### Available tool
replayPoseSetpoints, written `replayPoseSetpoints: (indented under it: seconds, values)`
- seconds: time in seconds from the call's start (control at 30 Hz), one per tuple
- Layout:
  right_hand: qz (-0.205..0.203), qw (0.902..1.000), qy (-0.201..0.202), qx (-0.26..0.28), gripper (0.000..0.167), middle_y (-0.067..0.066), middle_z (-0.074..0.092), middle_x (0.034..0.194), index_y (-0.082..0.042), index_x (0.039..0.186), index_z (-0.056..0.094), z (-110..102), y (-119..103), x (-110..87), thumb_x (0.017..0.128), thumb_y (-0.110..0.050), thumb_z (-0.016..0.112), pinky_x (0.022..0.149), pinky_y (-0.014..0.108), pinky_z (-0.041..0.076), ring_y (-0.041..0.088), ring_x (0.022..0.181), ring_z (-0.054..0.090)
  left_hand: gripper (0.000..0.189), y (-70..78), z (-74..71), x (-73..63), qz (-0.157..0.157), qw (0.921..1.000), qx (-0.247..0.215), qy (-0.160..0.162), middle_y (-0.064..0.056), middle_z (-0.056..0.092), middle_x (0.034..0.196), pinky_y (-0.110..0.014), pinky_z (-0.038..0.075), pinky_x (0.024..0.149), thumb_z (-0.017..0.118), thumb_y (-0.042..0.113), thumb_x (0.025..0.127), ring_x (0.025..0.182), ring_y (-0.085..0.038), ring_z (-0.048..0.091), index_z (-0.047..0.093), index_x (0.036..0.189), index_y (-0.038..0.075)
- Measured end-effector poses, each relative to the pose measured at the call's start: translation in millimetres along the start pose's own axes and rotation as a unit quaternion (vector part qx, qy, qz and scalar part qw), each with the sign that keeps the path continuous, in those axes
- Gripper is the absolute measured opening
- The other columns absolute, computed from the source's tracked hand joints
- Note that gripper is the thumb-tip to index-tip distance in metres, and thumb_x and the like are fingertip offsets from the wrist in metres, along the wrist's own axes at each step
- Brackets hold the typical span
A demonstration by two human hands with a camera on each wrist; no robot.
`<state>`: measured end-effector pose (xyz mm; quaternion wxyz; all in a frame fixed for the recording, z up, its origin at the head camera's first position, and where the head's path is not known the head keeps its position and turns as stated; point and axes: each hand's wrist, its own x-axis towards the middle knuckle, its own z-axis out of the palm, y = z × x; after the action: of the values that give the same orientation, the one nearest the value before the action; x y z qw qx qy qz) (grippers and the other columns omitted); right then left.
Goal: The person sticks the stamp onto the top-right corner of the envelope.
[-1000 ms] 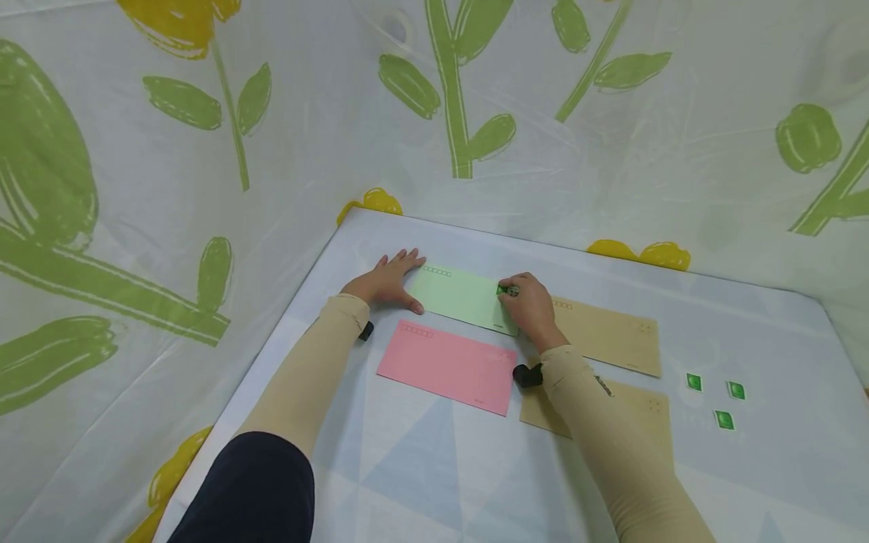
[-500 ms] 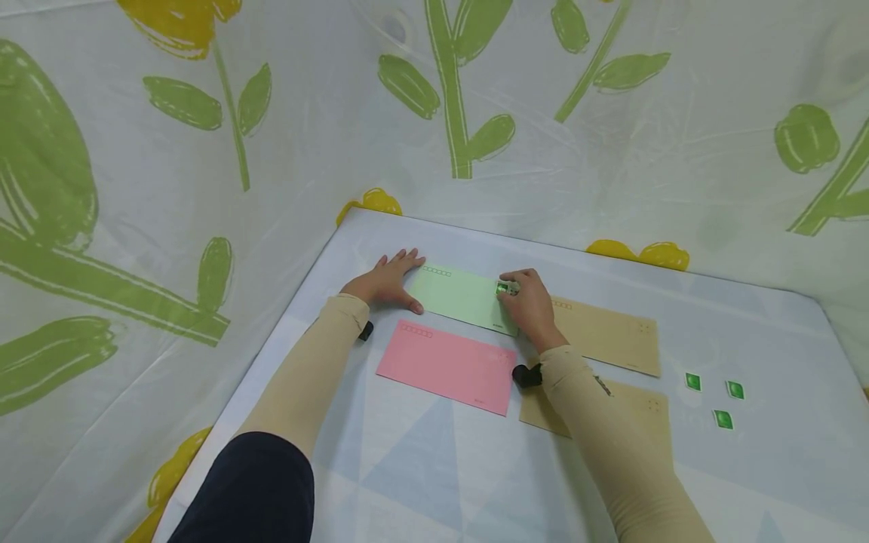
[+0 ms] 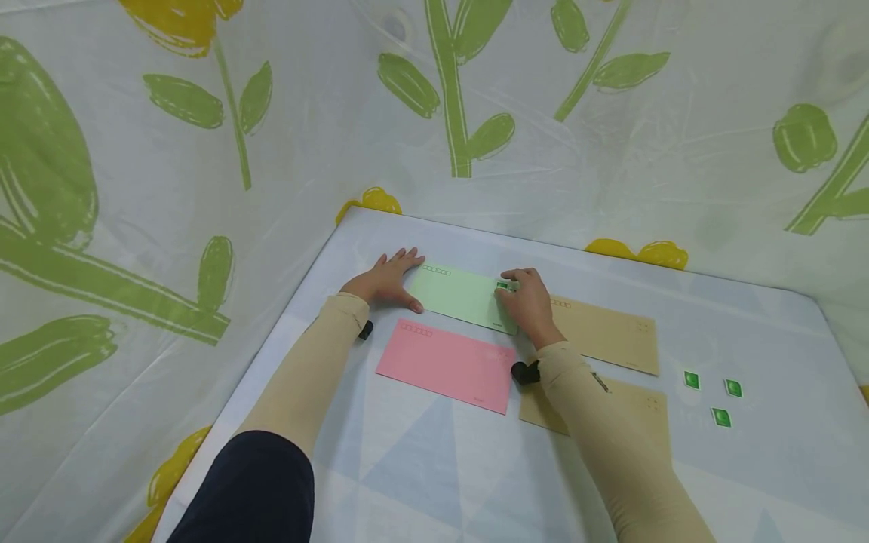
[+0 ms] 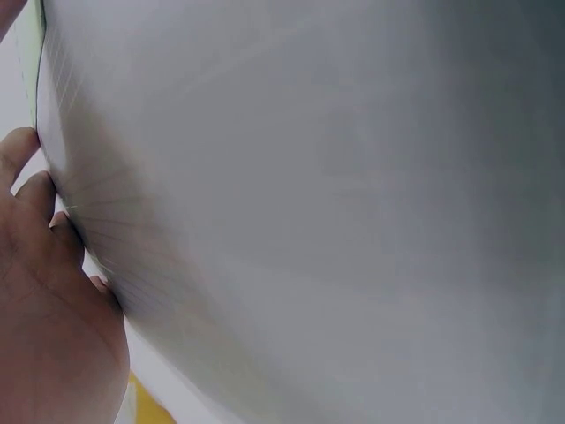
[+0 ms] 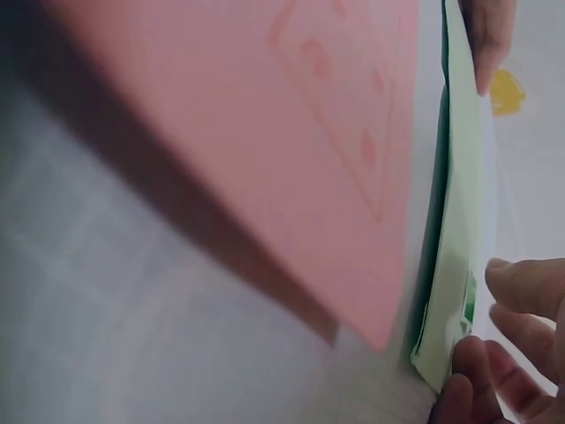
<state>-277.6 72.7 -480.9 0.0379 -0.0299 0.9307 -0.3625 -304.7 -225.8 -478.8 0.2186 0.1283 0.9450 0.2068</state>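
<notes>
A pale green envelope lies on the table, printed with a row of small boxes. My left hand spreads over its left end, thumb and fingers straight and apart. At its upper right corner sits a small green stamp, partly covered by my right hand. In the right wrist view the stamp lies against the envelope. The index finger is lifted away from it there, while other fingertips rest right at the envelope's end.
Nearer me lies a pink envelope. Two brown envelopes, an upper one and a lower one partly under the right forearm, lie to the right. Several loose green stamps are farther right. A flower-printed curtain stands behind the table.
My right hand's fingers have spread apart, with the index finger moving up off the stamp, so more of the stamp shows. My left hand stays in place.
</notes>
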Motion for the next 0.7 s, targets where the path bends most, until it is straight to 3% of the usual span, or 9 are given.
replayPoseSetpoints:
  seconds: [0.7]
  values:
    - [-0.015, 0.9989, -0.007, -0.043, 0.031, 0.016, 0.058, 0.132, -0.002, 0.126, 0.07, 3.3, 1.4, -1.9, 0.098, -0.016, 0.068, 0.108, 0.05, 0.046, 0.035, 0.125, 0.055, 0.118, -2.9, 1.3, 2.5, 0.002, 1.0, 0.001, -0.003, -0.003, 0.002, 0.172, -0.044, -0.009, 0.126, 0.087, 0.053, 0.075, 0.157, -0.022, -0.007, 0.019, 0.165, 0.018]
